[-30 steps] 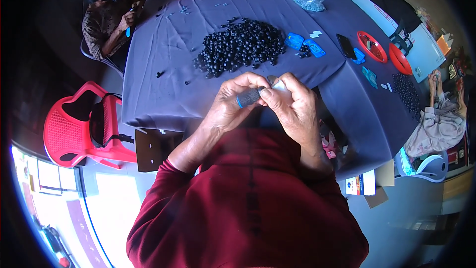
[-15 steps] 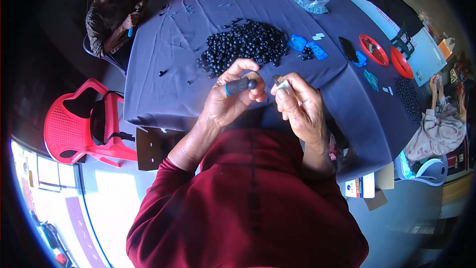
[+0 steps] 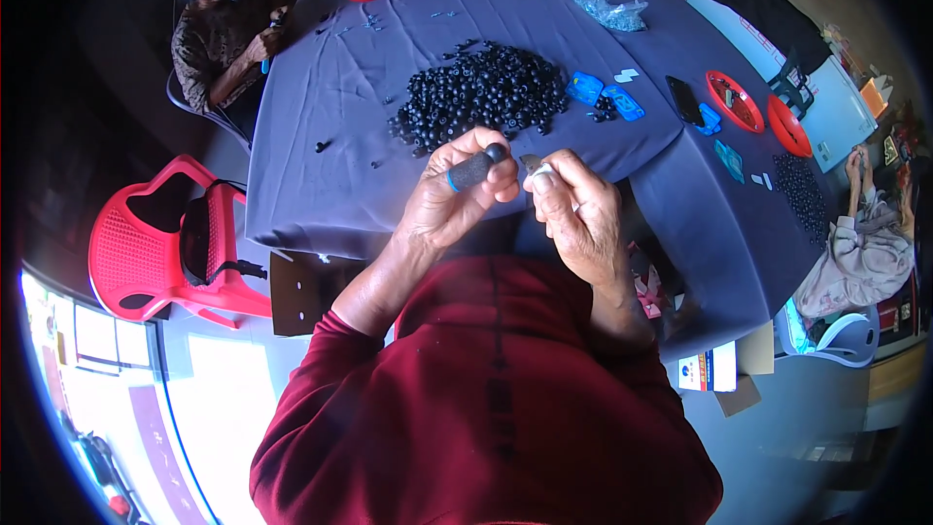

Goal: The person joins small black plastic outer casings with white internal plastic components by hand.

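Closer together than in the earlier frame, both hands meet before the body in the head view: the left hand (image 3: pixel 449 196) has its fingers pinching a round black bead (image 3: pixel 497 152) against a thumb in a dark sleeve (image 3: pixel 470 173). Just beside it, the right hand (image 3: pixel 588 219) has its fingers pressed around a small white-gripped blade (image 3: pixel 531 163). Beyond them, a heap of black beads (image 3: pixel 481 92) lies on the cloth-covered counter (image 3: pixel 321 185).

Small round black bead-like part (image 3: pixel 497 152), smooth and dark, finer detail too small to tell, pinched at the fingertips of the left hand (image 3: pixel 449 196), raised above the table's near edge. Short dark-grey metal blade (image 3: pixel 530 162) with whitish grip (image 3: pixel 543 172), held in the right hand (image 3: pixel 580 212), tip angled up-left toward the part, near it but apart.
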Tool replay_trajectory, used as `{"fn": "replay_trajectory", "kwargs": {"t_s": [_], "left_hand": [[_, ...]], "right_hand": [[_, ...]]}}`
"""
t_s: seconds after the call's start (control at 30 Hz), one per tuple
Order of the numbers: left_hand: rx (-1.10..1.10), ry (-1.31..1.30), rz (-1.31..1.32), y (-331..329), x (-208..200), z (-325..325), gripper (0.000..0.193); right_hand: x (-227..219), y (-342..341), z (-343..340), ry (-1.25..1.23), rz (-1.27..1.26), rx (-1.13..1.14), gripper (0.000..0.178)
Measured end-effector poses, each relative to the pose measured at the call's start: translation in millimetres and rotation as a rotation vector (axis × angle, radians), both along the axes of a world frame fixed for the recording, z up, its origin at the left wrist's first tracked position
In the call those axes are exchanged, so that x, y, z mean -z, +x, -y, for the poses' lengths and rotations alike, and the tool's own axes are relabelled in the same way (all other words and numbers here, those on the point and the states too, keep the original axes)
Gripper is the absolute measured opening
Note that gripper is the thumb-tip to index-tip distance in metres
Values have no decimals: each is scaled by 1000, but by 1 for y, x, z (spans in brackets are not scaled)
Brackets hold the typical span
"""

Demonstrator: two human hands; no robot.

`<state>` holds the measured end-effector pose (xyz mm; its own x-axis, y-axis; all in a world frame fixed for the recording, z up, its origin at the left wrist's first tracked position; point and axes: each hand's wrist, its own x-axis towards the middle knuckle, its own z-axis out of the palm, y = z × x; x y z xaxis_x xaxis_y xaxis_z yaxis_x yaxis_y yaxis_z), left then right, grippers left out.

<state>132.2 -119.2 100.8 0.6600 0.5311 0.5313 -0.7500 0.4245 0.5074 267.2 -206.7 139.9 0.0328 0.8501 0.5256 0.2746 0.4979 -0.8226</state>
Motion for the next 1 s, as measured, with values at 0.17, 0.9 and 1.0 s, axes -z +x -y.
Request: {"fn": "replay_trajectory", "kwargs": {"t_s": [0.17,0.9,1.0], "left_hand": [[-78,-5,-34,2,0,7,30],[-198,-3,-105,6,7,8,32],[-206,14,-103,6,7,8,32]], "right_hand": [[2,0,0,65,129,81,20],[7,-1,-1,86,234,145,18],[6,-2,-1,111,229,157,19]]}}
